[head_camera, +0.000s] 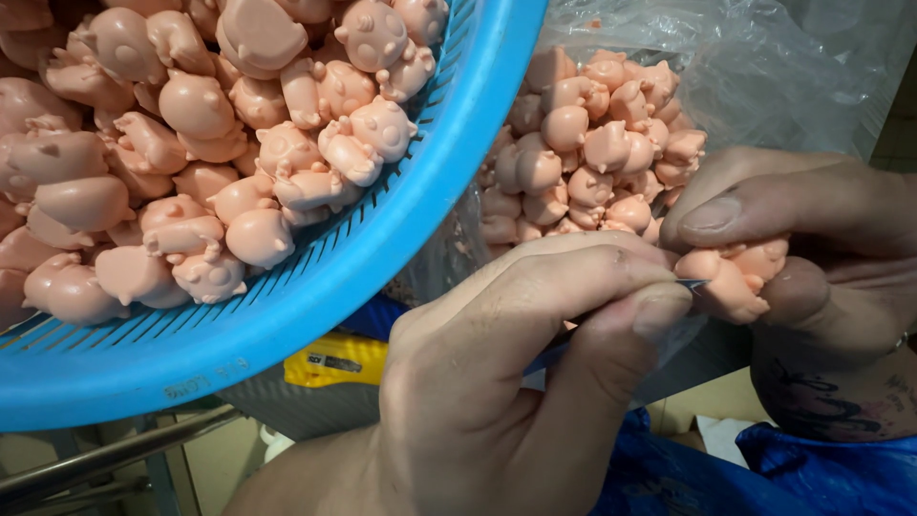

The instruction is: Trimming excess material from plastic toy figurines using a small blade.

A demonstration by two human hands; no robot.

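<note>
Where basket [401,229] crowds, bagged figurines [592,143]

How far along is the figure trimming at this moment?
Done: cannot tell which pile is finished. In hand: right hand holds one pink figure while left hand presses a thin blade to it. Left: possibly the blue basket or clear bag.

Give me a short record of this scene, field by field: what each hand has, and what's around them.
Left hand: pinches a thin blade between thumb and forefinger, tip against the figure.
Right hand: grips one small pink pig figure.
Basket: blue plastic, heaped with the same pink figures, upper left.
Bag: clear plastic, holding more pink figures, behind the hands.
Below: yellow object, blue cloth.
</note>
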